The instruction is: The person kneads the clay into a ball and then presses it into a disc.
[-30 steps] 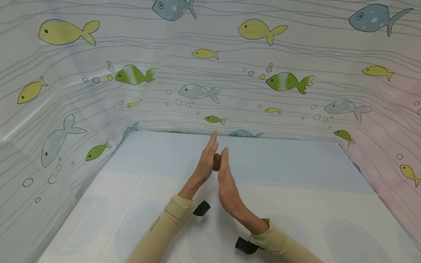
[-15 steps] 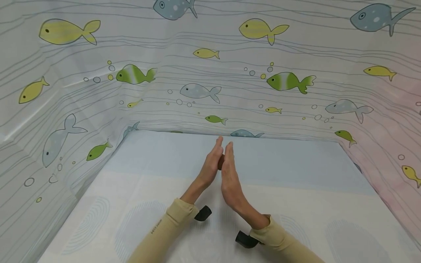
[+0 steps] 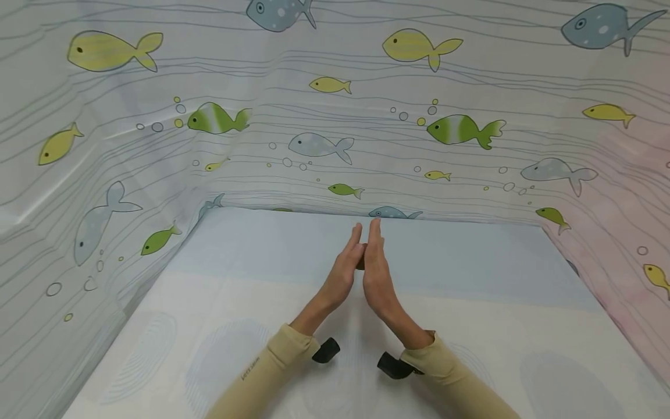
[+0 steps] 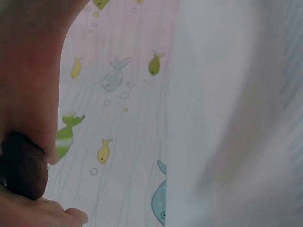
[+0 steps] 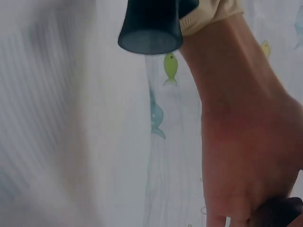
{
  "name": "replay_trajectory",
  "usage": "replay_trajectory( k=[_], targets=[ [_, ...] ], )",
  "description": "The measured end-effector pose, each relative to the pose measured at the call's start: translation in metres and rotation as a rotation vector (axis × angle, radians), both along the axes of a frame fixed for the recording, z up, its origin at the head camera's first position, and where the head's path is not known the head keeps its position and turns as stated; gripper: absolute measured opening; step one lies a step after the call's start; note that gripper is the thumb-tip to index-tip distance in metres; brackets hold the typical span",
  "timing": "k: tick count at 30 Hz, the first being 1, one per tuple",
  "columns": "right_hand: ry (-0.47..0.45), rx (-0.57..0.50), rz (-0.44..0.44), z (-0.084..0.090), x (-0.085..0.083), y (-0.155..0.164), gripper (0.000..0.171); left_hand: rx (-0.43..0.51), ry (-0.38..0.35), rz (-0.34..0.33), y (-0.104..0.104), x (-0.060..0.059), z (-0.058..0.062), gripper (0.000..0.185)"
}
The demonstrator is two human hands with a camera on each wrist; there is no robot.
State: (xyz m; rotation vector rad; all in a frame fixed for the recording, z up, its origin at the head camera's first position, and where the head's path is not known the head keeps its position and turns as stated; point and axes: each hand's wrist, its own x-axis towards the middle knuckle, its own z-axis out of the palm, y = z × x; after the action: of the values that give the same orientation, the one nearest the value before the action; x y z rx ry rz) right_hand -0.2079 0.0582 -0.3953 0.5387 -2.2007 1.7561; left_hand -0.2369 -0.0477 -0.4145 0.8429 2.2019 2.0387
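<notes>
Raised above the table, my left hand [image 3: 342, 273] and right hand [image 3: 378, 273] face each other palm to palm with fingers straight. Pressed between them is a small brown lump [image 3: 360, 264], possibly modelling clay, mostly hidden by the hands in the head view. The left wrist view gives it as a dark rounded piece [image 4: 26, 165] with a faintly creased surface, touched by skin above and below. Only part of the dark lump [image 5: 278, 213] shows at the lower right of the right wrist view. The right fingertips reach slightly farther forward than the left ones.
A white and pale blue cloth [image 3: 262, 244] covers the table under my hands. Fish-printed curtains [image 3: 324, 116] hang at the back and both sides. Black wrist-worn pieces [image 3: 327, 350] stick out below the beige sleeves [image 3: 262, 372].
My left hand has drawn back while the right has slid forward, palms rubbing past each other. Both have shifted slightly right, and less of the brown lump shows.
</notes>
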Motion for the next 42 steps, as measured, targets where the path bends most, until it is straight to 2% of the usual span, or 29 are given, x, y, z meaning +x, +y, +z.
replay_trajectory(
  k=[5,11,17,25,33,42],
  targets=[
    [-0.026,-0.044,-0.03,0.0,-0.011,0.005,0.054,0.002,-0.009,-0.034,0.002,0.006,0.0,0.064],
    [-0.012,-0.026,-0.082,-0.004,-0.021,0.01,0.058,0.008,-0.02,-0.066,0.004,0.012,0.005,0.067],
    [-0.082,-0.064,-0.152,-0.005,-0.029,0.016,0.056,0.003,-0.016,-0.098,0.006,0.016,0.006,0.066],
    [-0.121,-0.063,-0.138,-0.008,-0.034,0.022,0.054,-0.055,0.036,-0.068,0.005,0.019,0.01,0.067],
    [-0.118,-0.137,-0.068,-0.011,-0.036,0.023,0.06,-0.101,0.075,-0.02,0.0,0.021,0.015,0.069],
    [-0.154,-0.146,-0.027,-0.019,-0.039,0.022,0.06,-0.123,0.14,-0.027,-0.002,0.022,0.023,0.068]
  ],
)
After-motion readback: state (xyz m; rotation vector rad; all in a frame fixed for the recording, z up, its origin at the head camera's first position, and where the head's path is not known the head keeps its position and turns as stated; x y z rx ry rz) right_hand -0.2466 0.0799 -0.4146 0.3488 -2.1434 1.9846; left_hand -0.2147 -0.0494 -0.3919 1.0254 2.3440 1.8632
